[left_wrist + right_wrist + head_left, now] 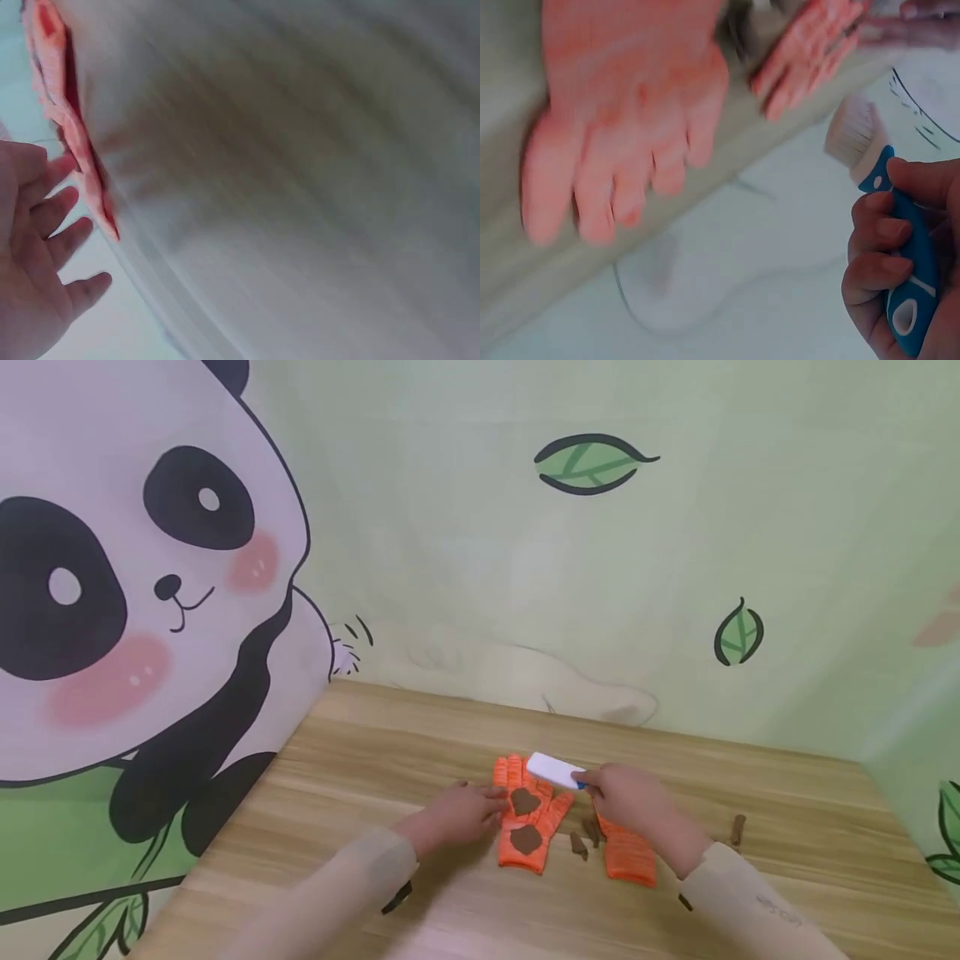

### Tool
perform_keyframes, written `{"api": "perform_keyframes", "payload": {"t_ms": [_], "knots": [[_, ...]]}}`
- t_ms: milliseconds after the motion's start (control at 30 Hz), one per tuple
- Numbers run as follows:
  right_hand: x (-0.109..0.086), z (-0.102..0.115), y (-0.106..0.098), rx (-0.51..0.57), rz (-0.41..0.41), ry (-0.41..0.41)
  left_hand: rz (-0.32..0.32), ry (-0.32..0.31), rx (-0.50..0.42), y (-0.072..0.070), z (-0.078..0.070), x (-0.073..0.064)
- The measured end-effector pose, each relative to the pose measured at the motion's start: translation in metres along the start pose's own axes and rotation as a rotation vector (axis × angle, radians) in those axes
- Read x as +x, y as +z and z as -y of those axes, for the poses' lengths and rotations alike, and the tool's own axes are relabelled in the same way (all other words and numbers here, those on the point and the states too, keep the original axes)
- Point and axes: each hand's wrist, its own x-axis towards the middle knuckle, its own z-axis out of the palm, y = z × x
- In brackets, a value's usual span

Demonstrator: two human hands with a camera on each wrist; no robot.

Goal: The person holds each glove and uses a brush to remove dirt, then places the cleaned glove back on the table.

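Note:
My right hand [633, 802] grips a scrubbing brush by its blue handle [915, 277]; the white bristle head [553, 770] is over the fingers of an orange knit glove [534, 821]. Two brown patches [526, 840] lie on that glove, one above the other. At the glove's left edge is my left hand [467, 812], its fingers spread and fairly straight in the left wrist view; whether they press on the glove I cannot tell. A second orange glove [630, 857] lies to the right, partly hidden below my right hand.
Small brown pieces [579, 846] lie between the two gloves, and a brown stick-like piece [738, 829] lies farther right on the wooden table [420, 718]. Behind the table hangs a green backdrop [450, 527] with a panda and leaves.

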Motion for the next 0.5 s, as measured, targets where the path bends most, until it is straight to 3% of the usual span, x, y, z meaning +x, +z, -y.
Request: {"api": "perform_keyframes", "payload": {"t_ms": [133,233,400,500], "knots": [[0.0,0.017,0.021,0.083,0.047,0.059,0.003,-0.003,0.11,0.006,0.0,0.007],[-0.001,0.025,0.03,0.111,0.075,0.067,0.036,-0.015,0.089,0.007,0.0,0.009],[-0.009,0.024,0.025,0.074,0.075,0.056,0.055,-0.032,0.043,0.002,-0.001,0.01],[-0.015,0.02,0.015,0.036,0.082,0.055,0.054,-0.031,0.067,0.0,-0.002,0.011]]}}
